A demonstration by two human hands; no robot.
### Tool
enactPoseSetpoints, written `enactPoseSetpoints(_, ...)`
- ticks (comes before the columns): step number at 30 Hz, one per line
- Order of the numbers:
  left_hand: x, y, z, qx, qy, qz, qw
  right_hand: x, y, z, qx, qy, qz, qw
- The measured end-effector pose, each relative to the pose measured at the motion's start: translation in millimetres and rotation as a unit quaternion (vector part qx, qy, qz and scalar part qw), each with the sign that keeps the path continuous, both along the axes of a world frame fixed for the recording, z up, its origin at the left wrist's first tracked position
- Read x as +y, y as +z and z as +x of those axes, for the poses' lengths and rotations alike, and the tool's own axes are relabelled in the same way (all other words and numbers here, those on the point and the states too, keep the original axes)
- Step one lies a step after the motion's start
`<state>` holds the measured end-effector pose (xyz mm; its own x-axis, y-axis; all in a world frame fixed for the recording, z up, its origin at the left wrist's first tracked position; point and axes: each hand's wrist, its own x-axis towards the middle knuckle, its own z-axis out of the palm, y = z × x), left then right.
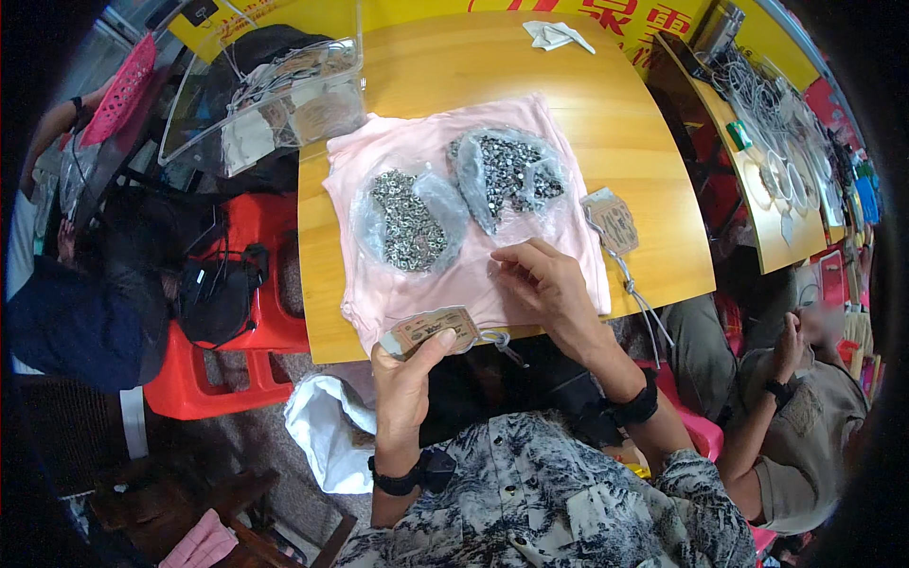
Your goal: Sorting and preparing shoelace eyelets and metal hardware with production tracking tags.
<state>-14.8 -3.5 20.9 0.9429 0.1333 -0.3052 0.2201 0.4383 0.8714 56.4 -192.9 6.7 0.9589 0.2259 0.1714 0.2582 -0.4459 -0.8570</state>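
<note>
1. Brown card hang tag: the left hand grips it beneath the thumb, its long axis running roughly left to right, grey cord at the right end.
2. The right hand, beyond and right of it, is half curled; I cannot tell whether the fingertips hold anything.
3. Bagged silver metal rings and darker metal pieces lie ahead on pink fabric over the desk, nearer the right hand.

Shiny metal pieces, matt paper tag.

Pink cloth; dark-printed brown tag; silver metal bits; black-and-white mottled shirt
</note>
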Motion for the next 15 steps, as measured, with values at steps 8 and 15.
enactPoseSetpoints(8, -4, 1, 1, -0.004, -0.015, -0.009, 1.0, 4, 1, -3, 0.021, -0.016, 0.035, 0.999)
enactPoseSetpoints(15, -4, -1, 2, -0.001, -0.019, -0.007, 1.0, 10, -4, 0, -0.029, -0.041, -0.032, 0.998)
